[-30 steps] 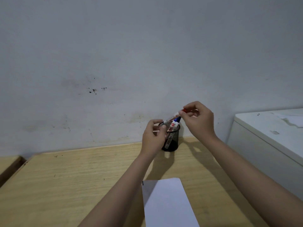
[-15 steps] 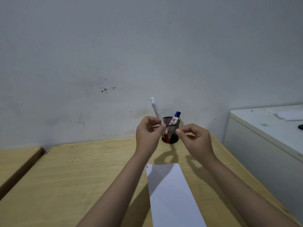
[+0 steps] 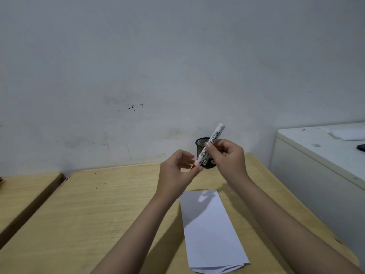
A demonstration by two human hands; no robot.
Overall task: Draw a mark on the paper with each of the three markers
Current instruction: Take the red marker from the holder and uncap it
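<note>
A white marker (image 3: 214,138) with a red cap end is held tilted above the desk, its upper end pointing up and right. My right hand (image 3: 227,158) grips its barrel. My left hand (image 3: 176,172) pinches its lower red end (image 3: 194,166). Behind the hands stands a black mesh pen cup (image 3: 201,144), mostly hidden; I cannot see other markers in it. A folded white paper (image 3: 209,228) lies on the wooden desk (image 3: 98,204) below my hands, with no marks visible on it.
A white cabinet (image 3: 316,169) stands at the right of the desk, with a paper scrap and a dark object on top. A second wooden surface (image 3: 23,190) lies at the left across a gap. A grey wall rises behind.
The marker has passed from an upright hold in my left hand into my right hand's grip, now tilted right. Both hands came together on it in front of the cup.
</note>
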